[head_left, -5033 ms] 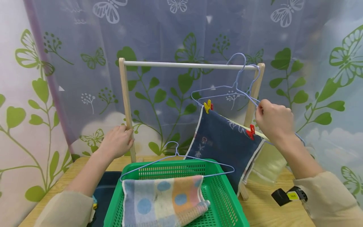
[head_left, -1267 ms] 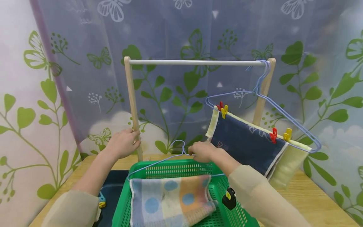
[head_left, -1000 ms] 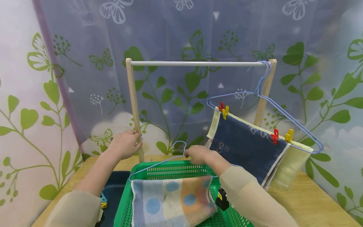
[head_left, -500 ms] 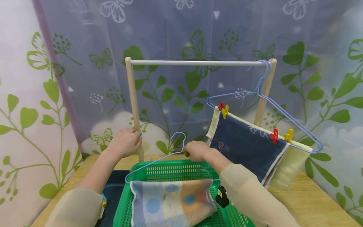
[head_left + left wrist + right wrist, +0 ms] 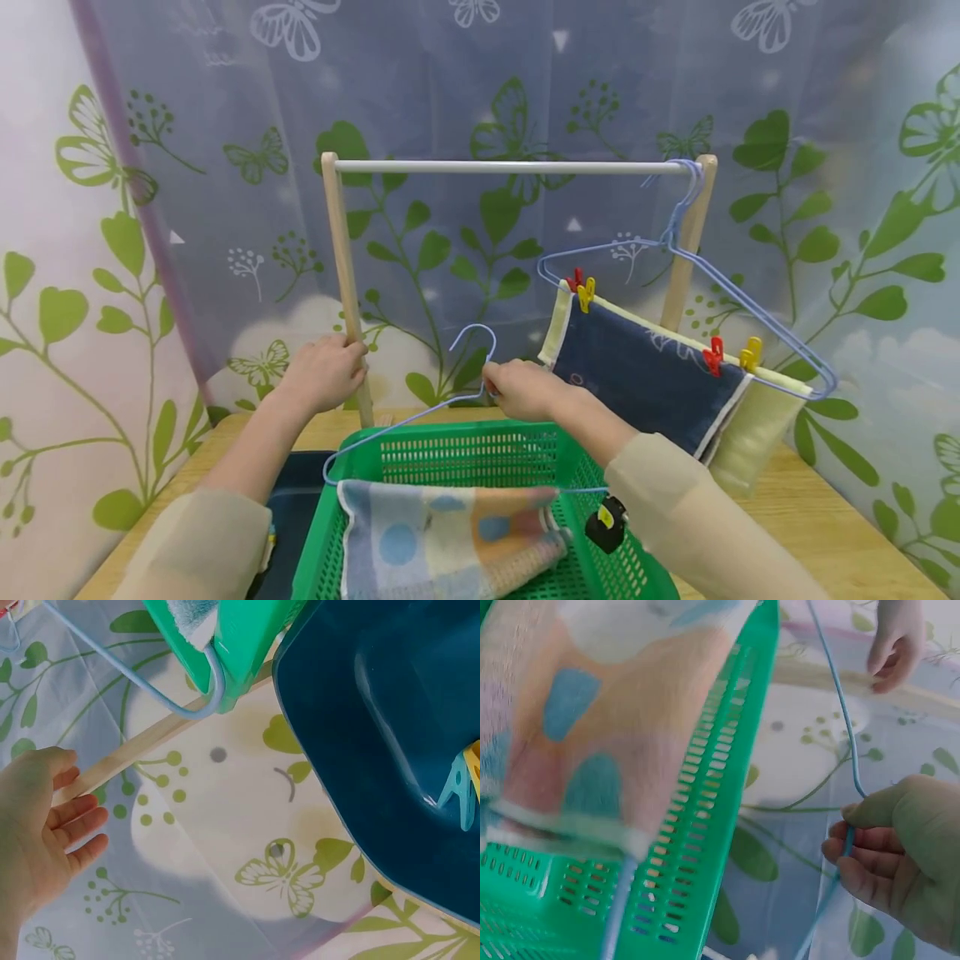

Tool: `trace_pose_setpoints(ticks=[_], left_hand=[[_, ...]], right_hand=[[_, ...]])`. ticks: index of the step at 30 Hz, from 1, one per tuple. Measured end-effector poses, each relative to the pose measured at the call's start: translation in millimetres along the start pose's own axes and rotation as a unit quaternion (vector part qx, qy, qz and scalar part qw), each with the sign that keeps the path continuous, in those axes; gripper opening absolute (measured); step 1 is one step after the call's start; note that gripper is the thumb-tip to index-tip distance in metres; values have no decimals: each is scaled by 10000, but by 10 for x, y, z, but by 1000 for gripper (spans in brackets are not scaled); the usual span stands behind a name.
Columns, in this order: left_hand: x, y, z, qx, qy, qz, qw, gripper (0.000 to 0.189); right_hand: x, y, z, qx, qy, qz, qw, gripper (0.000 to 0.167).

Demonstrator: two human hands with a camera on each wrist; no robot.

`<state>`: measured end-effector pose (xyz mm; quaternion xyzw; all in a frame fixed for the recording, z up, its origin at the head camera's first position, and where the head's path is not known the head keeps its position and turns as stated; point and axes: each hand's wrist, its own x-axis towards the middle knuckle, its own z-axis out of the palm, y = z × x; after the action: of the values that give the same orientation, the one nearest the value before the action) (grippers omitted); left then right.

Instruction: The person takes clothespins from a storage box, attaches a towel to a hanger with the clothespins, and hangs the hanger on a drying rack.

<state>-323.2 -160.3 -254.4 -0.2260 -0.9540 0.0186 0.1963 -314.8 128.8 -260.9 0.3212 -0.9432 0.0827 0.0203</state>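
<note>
My right hand (image 5: 525, 390) pinches a blue wire clothes hanger (image 5: 420, 415) just below its hook. In the right wrist view, thumb and fingers close round the hanger wire (image 5: 847, 750). A pastel towel with blue dots (image 5: 442, 533) drapes over the hanger's lower bar, its bottom still within the green basket (image 5: 450, 427). My left hand (image 5: 324, 372) holds the left wooden post (image 5: 341, 242) of a drying rack. The left wrist view has that post (image 5: 127, 754) between the thumb and fingers. My right forearm hides the hanger's right side.
On the rack's white rod (image 5: 487, 167), at the right end, hang blue hangers (image 5: 750, 308) bearing a navy towel (image 5: 645, 367) and a pale yellow towel (image 5: 757, 442) with red and yellow clothespins. A dark blue bin (image 5: 375, 712) holds clothespins (image 5: 459, 784) at the left.
My right hand left the navy towel's hanger, now at the rod's right end, and took the dotted towel's hanger, raising it slightly. My left hand stays on the post.
</note>
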Motion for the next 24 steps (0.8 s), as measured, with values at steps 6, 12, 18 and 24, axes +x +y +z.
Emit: trace_pose_setpoints(ticks=[6,12,18,24], left_hand=[[-7,5,-3,7,-52,9,10000,30],[-28,9,-8,-65,-201,-35,9998,35],[-42,-7,-19,-200,-196,12,9996,37],[-56,-18,-45,-349,-280,48,9990,38]], right_hand=[[-132,-70,-88,31,633,57,9980,4],[-256,-76,-105,-403,1167,-431,9914,9],[-363,-7,-75,-1209,1665,-869,9747,8],[-476,146,-123,-1348,2575,-1518,9447,8]])
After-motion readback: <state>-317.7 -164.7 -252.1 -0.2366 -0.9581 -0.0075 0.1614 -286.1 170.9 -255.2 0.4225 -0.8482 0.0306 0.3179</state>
